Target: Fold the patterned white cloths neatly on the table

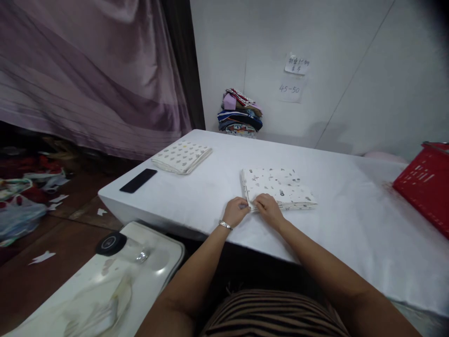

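The fingers of the left hand (235,211) and right hand (269,210) pinch the printed cloth (275,183) at its near-left corner; a light grip (layers flush) should avoid creases.

Room left of folded cloth (277,185), basket (428,185) right

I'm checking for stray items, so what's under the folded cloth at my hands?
The folded cloth at your left hand and right hand lies on the white table. Anything directly beneath it is covered and can't be seen.
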